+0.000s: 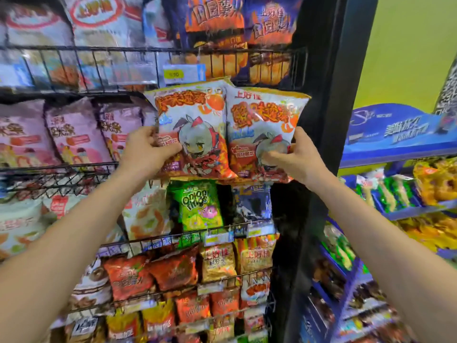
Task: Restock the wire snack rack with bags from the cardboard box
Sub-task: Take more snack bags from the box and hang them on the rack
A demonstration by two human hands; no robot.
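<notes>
Left hand [146,147] and right hand [294,157], fingers closed, each pinch one orange-white foil snack bag [190,129] [262,134] just below yellow price tag [184,74]. Recommended: seat both upright, w/ labels facing front.

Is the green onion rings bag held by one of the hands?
No, the green onion rings bag sits untouched in the wire rack.
</notes>
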